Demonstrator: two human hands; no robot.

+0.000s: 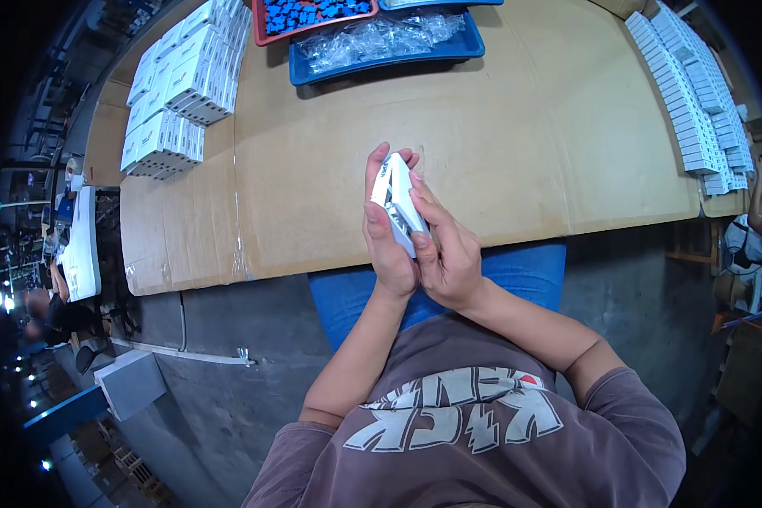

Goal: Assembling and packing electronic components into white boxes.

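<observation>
A small white cardboard box (395, 182) is held between both my hands, above the near edge of the table. My left hand (387, 250) wraps its left side, thumb along the near part and fingertips behind the far end. My right hand (450, 254) grips the right side, its fingers laid over the white panel. A dark gap with something shiny and greyish shows along the box's side; what lies inside I cannot make out.
Stacks of white boxes (178, 85) stand at the table's far left, and more rows (686, 93) line the right edge. At the back sit a blue tray (389, 74) of clear plastic pieces and a red tray (267, 35) of blue-black parts. Brown cardboard (483, 152) covers the table.
</observation>
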